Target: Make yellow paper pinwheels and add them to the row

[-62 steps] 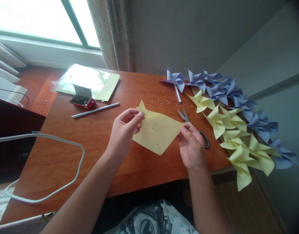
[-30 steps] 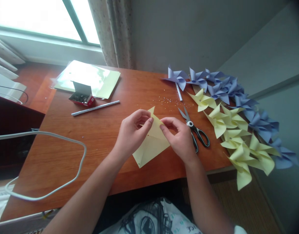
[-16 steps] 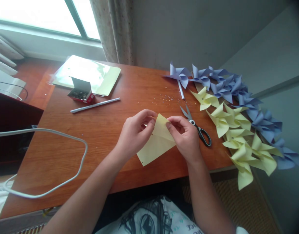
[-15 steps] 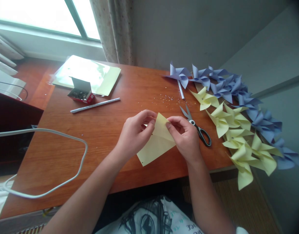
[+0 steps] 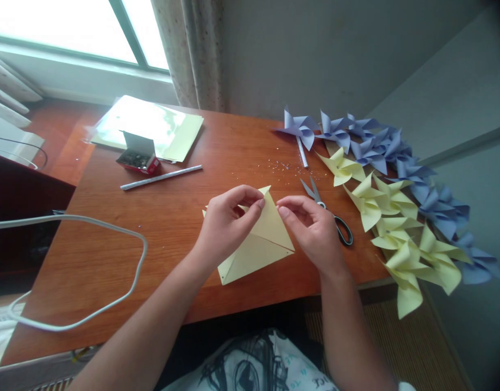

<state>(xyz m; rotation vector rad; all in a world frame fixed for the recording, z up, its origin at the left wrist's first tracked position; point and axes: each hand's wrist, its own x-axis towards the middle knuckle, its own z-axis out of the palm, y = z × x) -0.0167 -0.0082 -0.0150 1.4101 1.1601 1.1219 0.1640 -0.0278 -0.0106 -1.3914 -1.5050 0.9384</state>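
Near the desk's point(image 5: 152, 260) front edge, the left hand point(image 5: 225, 228) pinches the folded yellow paper point(image 5: 260, 241) at its top corner. The right hand point(image 5: 315, 231) curls just beside it, seemingly touching that corner, fingers bent and grasping nothing clearly. Scissors point(image 5: 329, 212) lie just beyond the right hand.

Head camera, looking down (close), desk point(image 5: 160, 217)

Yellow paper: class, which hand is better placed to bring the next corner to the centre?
Probably the right hand: its fingers hover free beside the yellow paper, while the left hand pinches the top flap.
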